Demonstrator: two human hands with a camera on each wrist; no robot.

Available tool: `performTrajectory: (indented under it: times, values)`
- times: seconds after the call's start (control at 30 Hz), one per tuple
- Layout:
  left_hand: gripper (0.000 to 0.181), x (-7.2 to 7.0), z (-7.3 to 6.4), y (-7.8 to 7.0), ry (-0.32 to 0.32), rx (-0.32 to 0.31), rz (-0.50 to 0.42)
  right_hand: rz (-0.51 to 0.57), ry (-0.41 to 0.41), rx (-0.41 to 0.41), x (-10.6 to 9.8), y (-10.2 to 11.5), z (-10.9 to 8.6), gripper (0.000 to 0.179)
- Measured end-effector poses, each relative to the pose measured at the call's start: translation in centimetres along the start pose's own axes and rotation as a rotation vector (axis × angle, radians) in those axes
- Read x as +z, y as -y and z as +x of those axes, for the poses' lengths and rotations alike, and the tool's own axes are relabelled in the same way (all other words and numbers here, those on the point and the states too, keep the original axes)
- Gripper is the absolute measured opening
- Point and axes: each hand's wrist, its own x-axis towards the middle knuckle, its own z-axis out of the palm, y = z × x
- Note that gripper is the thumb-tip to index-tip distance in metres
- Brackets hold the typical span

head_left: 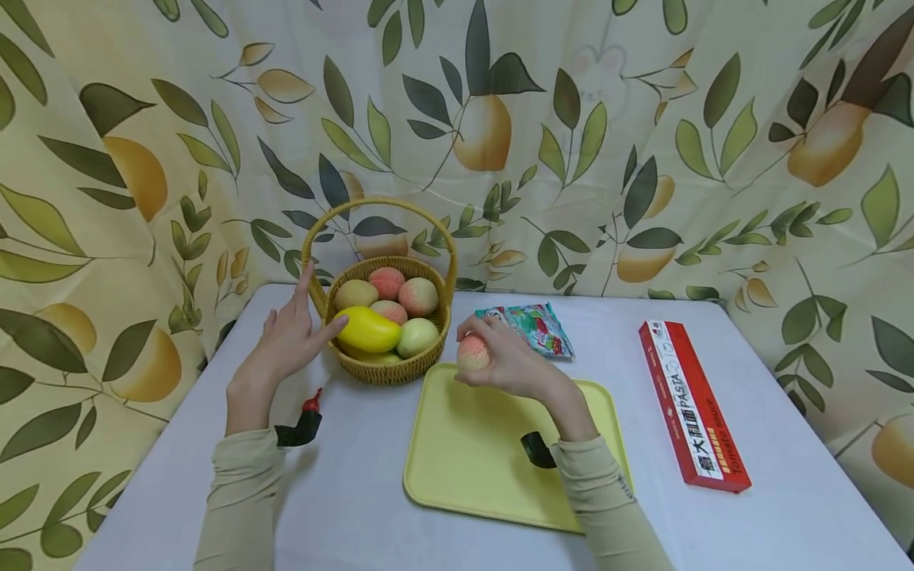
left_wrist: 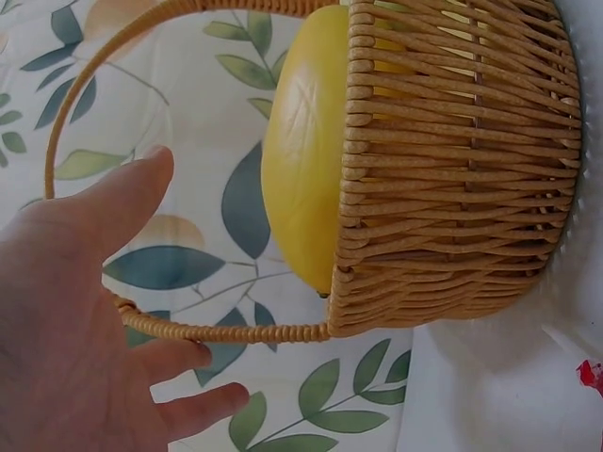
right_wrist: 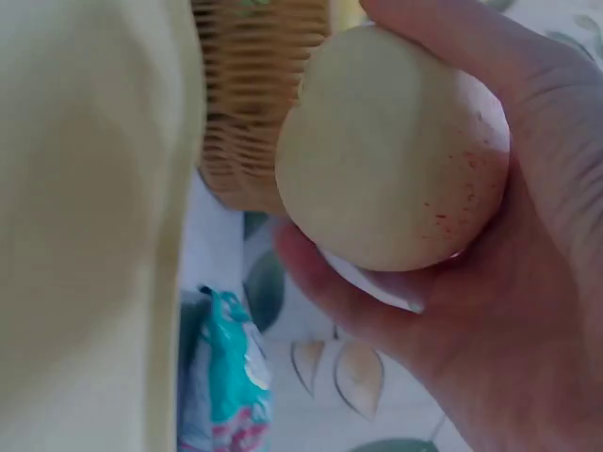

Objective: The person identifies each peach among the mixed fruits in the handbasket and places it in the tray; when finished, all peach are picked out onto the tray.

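My right hand (head_left: pixel 517 363) grips a peach (head_left: pixel 473 354), pale with a pink blush, over the far left part of the yellow tray (head_left: pixel 457 468). In the right wrist view, fingers and thumb curl round the peach (right_wrist: pixel 386 155). At the left side of the wicker basket (head_left: pixel 389 373), my left hand (head_left: pixel 282 345) has its fingers extended beside the basket's handle (head_left: pixel 378 201). Inside the basket are a yellow mango (head_left: pixel 366 330), a pale green fruit (head_left: pixel 417 338) and several peach-like fruits. The left wrist view shows the mango (left_wrist: pixel 306 151) bulging over the rim.
Behind the tray lies a teal snack bag (head_left: pixel 539 329). A red pasta box (head_left: pixel 693 404) is on the right of the white table (head_left: pixel 343 492). Patterned fabric (head_left: pixel 543 119) hangs behind. Black devices (head_left: pixel 300 428) are at both wrists.
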Motion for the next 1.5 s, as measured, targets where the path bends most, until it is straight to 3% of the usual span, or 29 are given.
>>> performTrajectory:
  times: [0.2,0.4,0.87,1.3,1.5]
  values:
    - [0.102,0.0,0.0,0.0,-0.003,-0.001,-0.009,-0.106,0.099,-0.02,2.4,0.4,0.6,0.045]
    - [0.101,0.0,0.0,0.0,-0.002,-0.001,-0.01,-0.141,0.14,-0.049,3.5,-0.1,0.8,0.047]
    - [0.101,-0.1,-0.1,0.1,-0.009,0.005,0.01,-0.174,0.152,0.038,4.0,-0.2,0.7,0.047]
    - [0.1,-0.4,0.1,0.0,-0.017,0.011,0.012,-0.199,0.239,0.032,3.2,0.4,0.4,0.049]
    - [0.101,-0.3,0.0,0.0,-0.013,0.007,0.005,-0.148,0.322,0.035,3.2,0.4,0.5,0.046]
